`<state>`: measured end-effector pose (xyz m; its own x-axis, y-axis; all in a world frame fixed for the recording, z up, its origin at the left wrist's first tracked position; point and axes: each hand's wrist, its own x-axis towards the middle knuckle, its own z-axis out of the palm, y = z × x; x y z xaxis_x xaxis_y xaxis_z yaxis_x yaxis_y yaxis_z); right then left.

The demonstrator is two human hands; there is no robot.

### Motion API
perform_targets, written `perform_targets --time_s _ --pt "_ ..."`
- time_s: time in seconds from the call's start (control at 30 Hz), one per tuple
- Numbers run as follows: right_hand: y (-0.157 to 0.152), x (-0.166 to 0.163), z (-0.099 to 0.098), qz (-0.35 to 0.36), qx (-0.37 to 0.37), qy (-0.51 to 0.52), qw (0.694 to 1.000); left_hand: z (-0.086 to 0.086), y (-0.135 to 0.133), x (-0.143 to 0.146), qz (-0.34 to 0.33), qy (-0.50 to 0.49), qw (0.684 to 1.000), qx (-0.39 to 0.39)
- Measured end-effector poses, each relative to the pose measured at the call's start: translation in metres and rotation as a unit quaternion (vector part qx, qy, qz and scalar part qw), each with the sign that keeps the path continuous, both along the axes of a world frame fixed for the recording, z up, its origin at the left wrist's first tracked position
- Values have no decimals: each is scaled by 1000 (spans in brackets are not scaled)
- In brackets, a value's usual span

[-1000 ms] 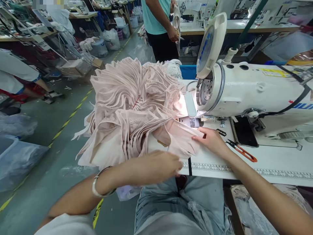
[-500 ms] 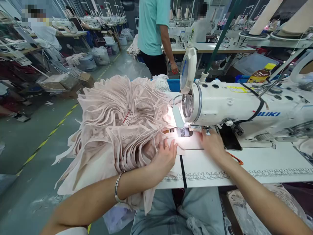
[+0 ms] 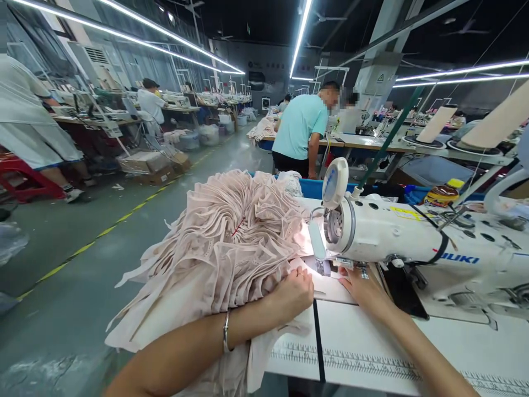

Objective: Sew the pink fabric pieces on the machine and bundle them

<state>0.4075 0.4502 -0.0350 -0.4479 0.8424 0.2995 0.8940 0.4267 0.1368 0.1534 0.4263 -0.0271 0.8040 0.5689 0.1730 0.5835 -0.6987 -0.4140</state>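
Observation:
A tall heap of pale pink fabric pieces (image 3: 223, 242) fans out over the left end of the white sewing table (image 3: 372, 353). My left hand (image 3: 293, 292) rests on the heap's near edge, fingers curled onto a pink piece beside the needle. My right hand (image 3: 361, 286) lies flat on the table just right of the presser foot (image 3: 322, 268), fingers stretched toward it. The white sewing machine (image 3: 397, 237) stands behind both hands, its small lamp lighting the cloth at the needle.
A dark phone (image 3: 403, 292) lies under the machine arm. A person in a teal shirt (image 3: 300, 132) stands at the table behind. More sewing stations and workers line the left side; a yellow floor line (image 3: 103, 231) marks the grey aisle.
My head has lifted, so the view now takes in the hall and ceiling lights. Both hands moved from the table front up to the needle, the left one closing onto the pink cloth.

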Motion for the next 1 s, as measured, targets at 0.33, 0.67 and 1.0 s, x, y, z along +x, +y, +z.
perform_targets --time_s 0.33,0.67,1.0 --pt "-44 -41 -3 133 33 101 985 2 11 -29 -56 -88 994 -38" --pt "-29 -25 -7 -45 -1 182 982 4 -3 52 -65 39 997 -8" --pt "-34 -36 0 -46 -17 101 994 10 -4 15 7 -28 995 -93"
